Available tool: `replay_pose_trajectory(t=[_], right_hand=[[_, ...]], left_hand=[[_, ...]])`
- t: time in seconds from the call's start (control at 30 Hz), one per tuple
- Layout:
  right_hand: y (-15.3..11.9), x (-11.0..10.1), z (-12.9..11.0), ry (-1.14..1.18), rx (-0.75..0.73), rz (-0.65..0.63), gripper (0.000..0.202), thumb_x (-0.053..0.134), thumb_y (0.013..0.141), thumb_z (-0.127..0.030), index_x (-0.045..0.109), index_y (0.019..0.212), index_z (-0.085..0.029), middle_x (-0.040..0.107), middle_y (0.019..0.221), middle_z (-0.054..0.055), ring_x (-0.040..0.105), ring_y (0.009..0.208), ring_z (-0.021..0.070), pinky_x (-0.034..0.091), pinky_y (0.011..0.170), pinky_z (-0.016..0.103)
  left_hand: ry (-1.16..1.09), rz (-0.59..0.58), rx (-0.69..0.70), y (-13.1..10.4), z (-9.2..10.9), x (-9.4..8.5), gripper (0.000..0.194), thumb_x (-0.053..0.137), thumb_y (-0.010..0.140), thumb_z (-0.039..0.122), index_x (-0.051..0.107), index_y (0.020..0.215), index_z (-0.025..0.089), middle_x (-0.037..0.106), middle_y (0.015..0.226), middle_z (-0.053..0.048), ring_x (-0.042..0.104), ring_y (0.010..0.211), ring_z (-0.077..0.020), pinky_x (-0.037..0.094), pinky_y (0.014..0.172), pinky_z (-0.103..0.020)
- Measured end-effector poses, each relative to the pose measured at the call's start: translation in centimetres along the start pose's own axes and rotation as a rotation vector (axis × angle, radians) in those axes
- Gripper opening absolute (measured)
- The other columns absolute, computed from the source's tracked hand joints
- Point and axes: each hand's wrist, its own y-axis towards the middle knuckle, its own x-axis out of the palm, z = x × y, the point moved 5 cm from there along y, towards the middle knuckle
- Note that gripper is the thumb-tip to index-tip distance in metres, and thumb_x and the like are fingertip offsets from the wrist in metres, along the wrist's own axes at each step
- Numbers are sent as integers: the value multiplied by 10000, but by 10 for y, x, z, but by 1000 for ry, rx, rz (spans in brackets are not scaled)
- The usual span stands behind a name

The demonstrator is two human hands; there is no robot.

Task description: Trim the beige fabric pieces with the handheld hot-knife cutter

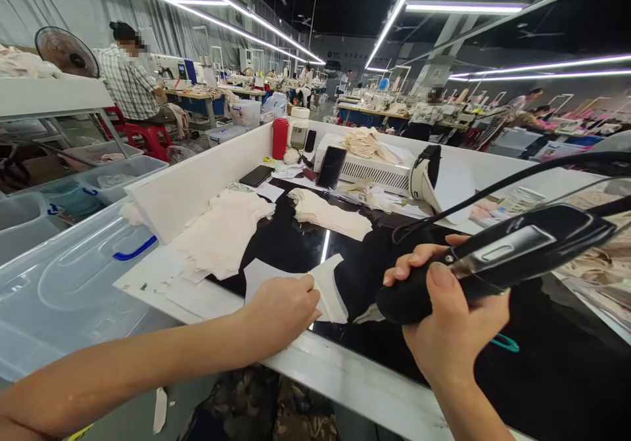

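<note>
My left hand (288,306) is closed, its fingertips pinched on a cream fabric piece (331,290). The fabric lies against a white, curved-edged sheet (259,278) on the black tabletop (359,270). Raised over the table's right side, my right hand (451,309) is wrapped round a black corded handheld tool (513,250) with a silver plate on its side; its exact kind is unclear. Below the tool's rounded end lies a small pale scrap (369,314). Beyond my left hand sit a large cream fabric stack (221,227) and a smaller fabric stack (330,213).
A phone (332,167) leans against a white slotted box (374,171); another phone (256,175) lies flat. A red bottle (280,139) stands at the back. The cord (473,194) crosses the right side. A clear plastic bin (89,283) adjoins the left. A person (131,79) sits farther off.
</note>
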Motion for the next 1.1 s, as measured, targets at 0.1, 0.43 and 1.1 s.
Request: replay_pose_trajectory(t=[0.1, 0.43, 1.1], right_hand=[[-5, 0, 4, 19, 13, -2, 483, 992, 751, -366, 687, 1115, -276, 720, 762, -67, 657, 561, 165, 607, 481, 308], [-14, -5, 17, 28, 35, -35, 534, 1028, 789, -411, 683, 1176, -279, 741, 813, -56, 672, 631, 162, 638, 566, 324], [-16, 0, 11, 50, 19, -53, 499, 1022, 820, -355, 694, 1183, -262, 741, 823, -50, 691, 602, 159, 648, 546, 310]], left_hand=[[54, 66, 60, -1, 2, 2, 222, 723, 1125, 170, 693, 905, 176, 684, 888, -43, 638, 743, -200, 436, 603, -331], [-78, 355, 489, -6, 30, -6, 183, 629, 1090, 19, 713, 985, 144, 694, 952, -46, 658, 878, -199, 574, 817, -319], [-192, 376, 495, 3, 9, 12, 217, 565, 1195, 129, 778, 1225, 154, 807, 1095, -103, 788, 1057, -202, 652, 1027, -319]])
